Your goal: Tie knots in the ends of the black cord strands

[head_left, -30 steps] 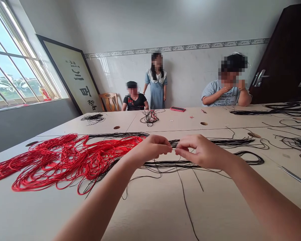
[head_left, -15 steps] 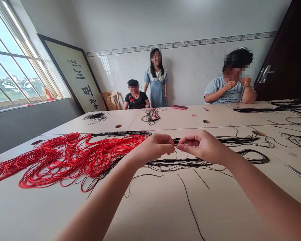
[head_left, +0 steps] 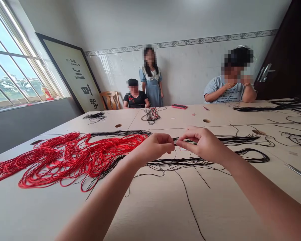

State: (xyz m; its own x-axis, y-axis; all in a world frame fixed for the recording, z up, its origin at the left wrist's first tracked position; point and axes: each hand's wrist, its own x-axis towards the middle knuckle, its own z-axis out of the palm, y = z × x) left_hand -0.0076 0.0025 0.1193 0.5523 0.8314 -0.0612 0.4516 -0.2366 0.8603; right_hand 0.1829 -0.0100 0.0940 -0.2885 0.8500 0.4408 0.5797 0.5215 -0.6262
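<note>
Cord heap (head_left: 65, 157) on table (head_left: 150, 214) lies left of left hand (head_left: 155, 147).

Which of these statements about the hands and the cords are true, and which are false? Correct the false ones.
1. The left hand and the right hand meet fingertip to fingertip above the table. True.
2. The red cords lie to the right of the hands. False: they lie to the left.
3. Both hands pinch a thin black strand that trails over the table toward the camera. True.
4. The pink phone lies among the red cords. False: it lies at the table's far side.
</note>
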